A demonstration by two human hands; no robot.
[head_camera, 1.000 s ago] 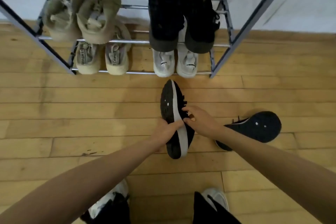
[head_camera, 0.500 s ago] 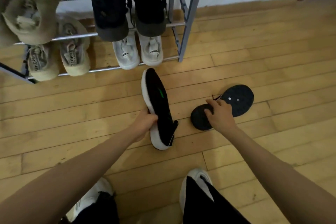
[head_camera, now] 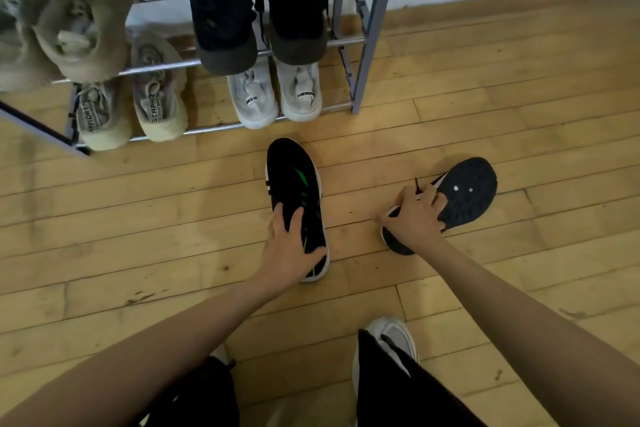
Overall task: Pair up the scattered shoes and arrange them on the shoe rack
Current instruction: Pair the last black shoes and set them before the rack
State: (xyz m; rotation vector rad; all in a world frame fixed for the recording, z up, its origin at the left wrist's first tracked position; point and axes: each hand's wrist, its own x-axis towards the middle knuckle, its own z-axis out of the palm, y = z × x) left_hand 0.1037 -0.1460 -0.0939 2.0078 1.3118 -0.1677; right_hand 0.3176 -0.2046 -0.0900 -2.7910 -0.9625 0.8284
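Over the last second the black shoe with green stripes [head_camera: 296,198] is going from being held on its edge, sole showing, by both hands to standing upright on the wooden floor [head_camera: 138,218], and the right hand is leaving it for its mate. The left hand [head_camera: 289,248] is resting over the heel end of that shoe, fingers spread across the collar and thumb along the outer side: a loose, draped grip rather than a tight one. The right hand [head_camera: 414,215] is closing its grip on the second black shoe [head_camera: 460,194], which is lying sole-up just to the right, well apart from the first, fingers curled over its midsection and laces.

That suggests the pair is now identified and one half is already oriented; the overturned one is probably about to be flipped and brought alongside.

The upright shoe is running its long axis almost straight away from the person, toe pointing toward the shoe rack [head_camera: 363,45], leaning slightly left. The overturned shoe is lying diagonally, its broad forefoot up and to the right, heel down-left under the hand. On the rack, other pairs are already sitting on the two visible tiers, heels toward the person.
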